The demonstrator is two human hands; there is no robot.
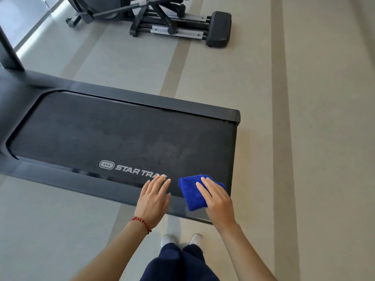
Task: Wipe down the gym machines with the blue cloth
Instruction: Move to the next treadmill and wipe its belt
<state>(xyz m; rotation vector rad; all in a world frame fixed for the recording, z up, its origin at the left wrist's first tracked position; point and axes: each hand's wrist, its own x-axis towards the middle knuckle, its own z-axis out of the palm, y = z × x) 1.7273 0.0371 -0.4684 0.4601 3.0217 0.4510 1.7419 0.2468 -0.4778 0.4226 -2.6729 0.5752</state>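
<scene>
A black treadmill [113, 134] lies across the view, its belt printed with white lettering. A folded blue cloth [191, 192] sits on the near right corner of the belt and side rail. My right hand [218, 201] lies on top of the cloth with straight fingers, pressing it down. My left hand [153, 201] is just to the left of the cloth, fingers straight and spread, over the near side rail and the belt's edge. A red bead bracelet is on the left wrist.
An elliptical trainer [176, 23] stands on the floor at the back. The treadmill's upright post [9, 51] rises at the far left. The floor is beige with darker stripes. My feet [180, 239] stand just in front of the treadmill's near rail.
</scene>
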